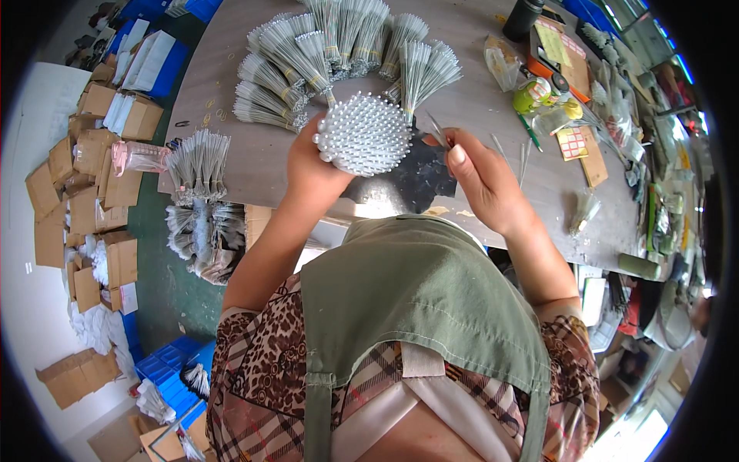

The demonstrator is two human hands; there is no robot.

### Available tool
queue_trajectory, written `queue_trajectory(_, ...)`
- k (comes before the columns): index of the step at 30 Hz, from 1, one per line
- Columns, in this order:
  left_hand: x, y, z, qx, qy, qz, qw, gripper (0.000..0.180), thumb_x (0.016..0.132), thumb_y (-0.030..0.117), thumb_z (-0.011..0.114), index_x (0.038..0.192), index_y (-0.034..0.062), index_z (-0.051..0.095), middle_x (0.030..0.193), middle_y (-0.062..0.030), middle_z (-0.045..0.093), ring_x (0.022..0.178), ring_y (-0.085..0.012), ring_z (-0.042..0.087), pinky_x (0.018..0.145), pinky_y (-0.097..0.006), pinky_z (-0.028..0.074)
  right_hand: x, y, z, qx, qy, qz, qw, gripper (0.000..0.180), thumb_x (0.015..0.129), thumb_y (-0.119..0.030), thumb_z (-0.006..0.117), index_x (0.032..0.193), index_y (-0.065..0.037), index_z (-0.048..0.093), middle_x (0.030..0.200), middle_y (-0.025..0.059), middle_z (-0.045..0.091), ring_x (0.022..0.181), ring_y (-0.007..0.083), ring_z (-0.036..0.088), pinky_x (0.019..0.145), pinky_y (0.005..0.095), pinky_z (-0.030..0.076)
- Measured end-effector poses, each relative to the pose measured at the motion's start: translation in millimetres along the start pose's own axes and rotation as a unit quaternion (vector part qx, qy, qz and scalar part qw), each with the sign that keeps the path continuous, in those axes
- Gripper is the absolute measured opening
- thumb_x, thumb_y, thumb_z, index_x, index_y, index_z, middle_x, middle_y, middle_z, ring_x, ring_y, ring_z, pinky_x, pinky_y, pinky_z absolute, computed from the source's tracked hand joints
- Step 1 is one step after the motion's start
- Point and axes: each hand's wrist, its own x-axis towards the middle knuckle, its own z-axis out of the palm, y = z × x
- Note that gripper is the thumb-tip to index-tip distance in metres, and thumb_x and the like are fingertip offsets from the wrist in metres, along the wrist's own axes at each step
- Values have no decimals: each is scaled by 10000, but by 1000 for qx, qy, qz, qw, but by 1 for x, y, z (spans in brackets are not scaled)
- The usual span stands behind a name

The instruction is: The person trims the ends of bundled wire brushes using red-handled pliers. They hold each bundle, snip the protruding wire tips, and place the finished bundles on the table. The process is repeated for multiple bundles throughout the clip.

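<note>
My left hand (309, 165) is wrapped round a thick bundle of thin stems with white bead-like tips (364, 135). The round, tipped end of this bundle faces up toward me, and its lower part is hidden. To the right of it, my right hand (481, 175) is closed, thumb against fingers, on a thin silvery piece (436, 128) that looks like a stem or wire. A black patch (419, 181) on the table lies under and between my hands. Beyond the held bundle, several tied bundles of similar stems (354, 35) fan out in an arc.
On the grey table (223, 46), more bundles (198, 158) stand at the left edge, with loose rubber bands nearby. At right are a green pen (530, 132), a yellow-green container (531, 95), a dark bottle (523, 19) and a small bundle (585, 212). Cardboard boxes (85, 200) are stacked at far left.
</note>
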Motion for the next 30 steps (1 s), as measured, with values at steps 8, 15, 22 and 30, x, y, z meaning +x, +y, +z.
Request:
queue_trajectory(8,5,1,-11,-13,62,41,997,426,591,147,744,973,53,580,897,-124,617,841,-295,595,747,-351,468,-15,-23,-15,-63,-67,-40,995,339,896,-313,510,937,5,622,739,169,613,666,300,583,615,340,454)
queue_trajectory(15,9,13,-14,35,65,77,994,422,588,136,737,971,58,580,881,-119,607,836,-302,585,745,-356,464,-9,-24,-17,-30,-151,53,987,313,911,-274,509,960,3,645,801,129,654,721,170,596,669,290,461)
queue_trajectory(22,9,8,-10,-1,53,71,996,428,586,128,737,977,57,579,886,-121,605,829,-295,585,734,-352,464,-5,-21,-16,-11,-155,68,985,317,915,-282,503,966,-7,651,790,111,651,723,143,573,677,283,452)
queue_trajectory(30,14,11,-10,8,45,83,995,422,591,117,733,979,54,581,881,-115,604,830,-281,586,737,-339,463,-4,-12,-12,15,-111,22,993,345,909,-318,497,844,-4,624,647,135,566,573,208,487,575,324,418)
